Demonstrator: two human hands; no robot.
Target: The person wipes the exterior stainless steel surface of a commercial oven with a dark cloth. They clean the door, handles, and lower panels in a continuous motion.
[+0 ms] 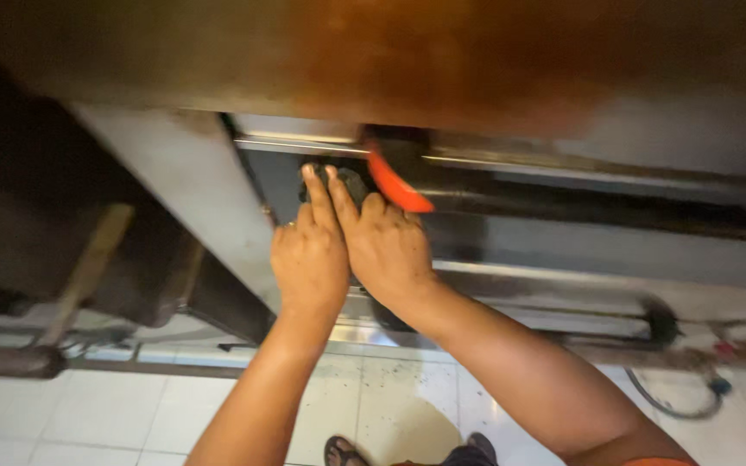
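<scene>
Both arms reach up side by side. Left hand (pixel 308 255) & right hand (pixel 386 246) lie w/ fingers stretched flat, pressing a dark knob (pixel 349 181) at the top left corner of a steel cabinet (pixel 511 242). Its orange lever (pixel 397 188) slants down-right, long axis diagonal.

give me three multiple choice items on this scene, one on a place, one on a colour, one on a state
1. Where are both hands pressed?
A. on the floor tiles
B. on a dark object at the metal appliance's front
C. on a wooden handle

2. What colour is the curved piece beside the right hand?
A. orange-red
B. blue
C. white

3. How do the hands lie?
A. far apart
B. side by side, touching
C. one behind the back

Answers:
B, the left hand and right hand cover the dark object;
A, the curved piece is orange-red;
B, the hands meet.
</scene>
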